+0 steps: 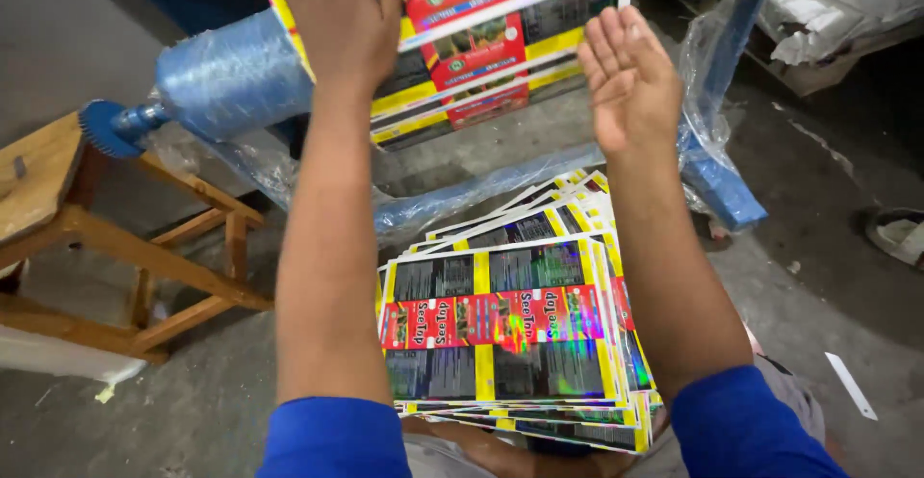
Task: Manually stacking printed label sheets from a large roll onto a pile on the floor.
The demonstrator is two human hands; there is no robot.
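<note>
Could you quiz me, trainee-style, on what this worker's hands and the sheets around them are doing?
1. True or false: the left hand touches the raised printed sheet.
2. Where does the stack of sheets lie? A) on the wooden stool B) on the person's lap C) on the roll of blue film
3. Is the right hand open or closed?

Key: 1 true. 2 B. 3 open, palm showing, fingers spread beside the sheet.

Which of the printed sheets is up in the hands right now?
The single printed sheet raised at the top, with the left hand against it. The other sheets lie fanned in the stack on the lap below.
</note>
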